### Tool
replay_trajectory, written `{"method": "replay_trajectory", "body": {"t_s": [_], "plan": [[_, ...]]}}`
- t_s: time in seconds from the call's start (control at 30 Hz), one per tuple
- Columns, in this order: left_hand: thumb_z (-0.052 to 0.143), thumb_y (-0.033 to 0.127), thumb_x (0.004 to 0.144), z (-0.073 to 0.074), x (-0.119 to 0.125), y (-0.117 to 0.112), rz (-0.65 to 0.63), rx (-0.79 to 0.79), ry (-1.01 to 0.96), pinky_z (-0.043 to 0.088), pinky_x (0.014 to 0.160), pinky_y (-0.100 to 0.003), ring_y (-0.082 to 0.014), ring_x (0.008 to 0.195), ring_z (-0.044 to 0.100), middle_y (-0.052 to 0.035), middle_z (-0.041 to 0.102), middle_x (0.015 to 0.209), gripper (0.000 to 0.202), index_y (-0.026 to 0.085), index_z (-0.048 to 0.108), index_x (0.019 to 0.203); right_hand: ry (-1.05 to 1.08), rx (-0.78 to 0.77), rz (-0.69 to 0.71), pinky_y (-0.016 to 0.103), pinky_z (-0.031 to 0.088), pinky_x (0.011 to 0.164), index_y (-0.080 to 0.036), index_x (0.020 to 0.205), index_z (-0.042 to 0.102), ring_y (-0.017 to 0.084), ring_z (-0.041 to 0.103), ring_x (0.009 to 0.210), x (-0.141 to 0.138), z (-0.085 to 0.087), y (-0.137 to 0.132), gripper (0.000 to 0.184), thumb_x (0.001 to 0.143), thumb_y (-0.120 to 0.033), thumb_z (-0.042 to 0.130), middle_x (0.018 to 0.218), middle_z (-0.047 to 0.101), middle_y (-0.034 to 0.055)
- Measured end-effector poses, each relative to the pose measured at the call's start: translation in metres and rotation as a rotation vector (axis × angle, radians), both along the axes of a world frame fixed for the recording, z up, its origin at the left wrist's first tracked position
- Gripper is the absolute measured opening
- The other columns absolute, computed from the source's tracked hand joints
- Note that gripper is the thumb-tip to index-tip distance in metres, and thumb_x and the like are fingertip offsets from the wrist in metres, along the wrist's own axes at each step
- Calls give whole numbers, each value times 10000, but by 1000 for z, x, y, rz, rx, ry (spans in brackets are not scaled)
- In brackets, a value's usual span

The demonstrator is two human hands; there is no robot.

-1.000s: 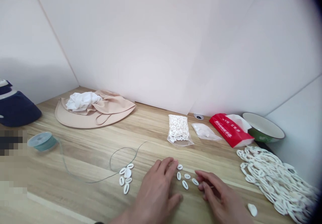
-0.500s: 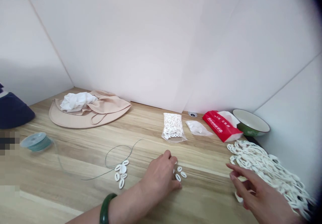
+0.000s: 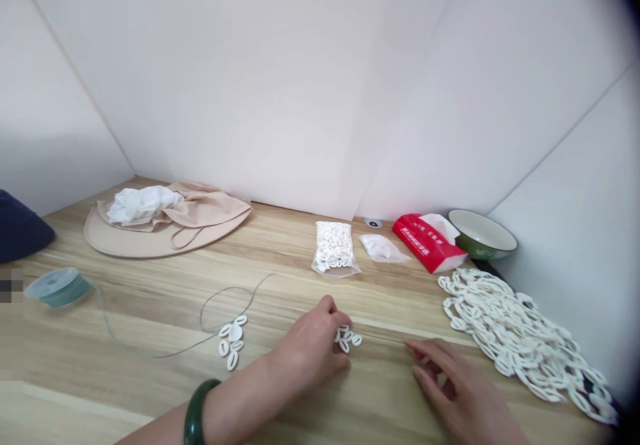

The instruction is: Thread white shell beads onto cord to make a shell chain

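My left hand (image 3: 313,346), with a green bangle (image 3: 195,408) on the wrist, rests on the wooden table (image 3: 150,298); its curled fingers touch a small cluster of white cowrie shells (image 3: 349,338). I cannot see whether a shell is between the fingers. My right hand (image 3: 457,395) lies to the right of that cluster, fingers loosely bent, holding nothing that I can see. Further left, a second group of shells (image 3: 231,341) sits on a thin grey-green cord (image 3: 220,295) running to a spool (image 3: 55,286).
A big pile of strung shells (image 3: 510,331) lies at the right. At the back are a bag of shells (image 3: 333,248), a small clear bag (image 3: 381,248), a red tissue pack (image 3: 429,241), a green bowl (image 3: 483,235) and a beige hat with white cloth (image 3: 160,215).
The left hand's fingers drew the loose shells into a tight cluster. The right hand swung out towards the shell pile, then came back left beside the cluster. The view shifted right.
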State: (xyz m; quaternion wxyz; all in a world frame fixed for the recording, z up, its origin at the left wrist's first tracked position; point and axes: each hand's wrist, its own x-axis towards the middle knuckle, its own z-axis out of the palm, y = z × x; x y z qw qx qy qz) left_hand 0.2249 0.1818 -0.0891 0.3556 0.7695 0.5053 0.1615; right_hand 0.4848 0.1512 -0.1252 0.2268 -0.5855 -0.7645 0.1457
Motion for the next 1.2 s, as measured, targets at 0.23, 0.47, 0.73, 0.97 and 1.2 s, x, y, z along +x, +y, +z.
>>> {"method": "replay_trajectory", "body": {"t_s": [0.23,0.47,0.73,0.97,1.2], "plan": [[616,142,610,6,-2,-2,10,-47,-54,443,670,-220,-121,689,541,-10,506,1020,394,216,634,997,-314,45,-231,450,538,743,-172,1101,670,265,669,806,40,1,5,465,813,-473,465,1103,592,147],[539,99,622,1,0,-1,-11,25,-23,418,635,-215,-125,674,530,-3,520,915,228,211,615,805,-88,-67,-109,320,557,666,-157,987,657,175,652,663,16,-10,1,337,864,-350,411,968,612,123],[544,129,656,-7,1,-2,5,50,-8,423,644,-224,-128,683,542,-3,534,959,304,230,639,927,-40,-100,114,278,528,680,-186,1034,586,161,627,730,-37,-6,5,232,887,-186,408,995,575,89],[552,148,693,-5,0,-4,3,46,12,430,653,-225,-132,699,553,-2,533,969,295,239,637,961,1,-126,152,309,502,708,-205,1067,558,188,612,808,-77,8,9,296,842,-74,417,1006,553,68],[553,117,711,-5,1,-5,-13,21,-57,442,685,-208,-135,751,555,-2,512,930,263,234,635,932,85,-127,194,291,500,746,-221,1094,558,192,618,852,-85,15,10,383,782,-35,440,979,586,52]]}}
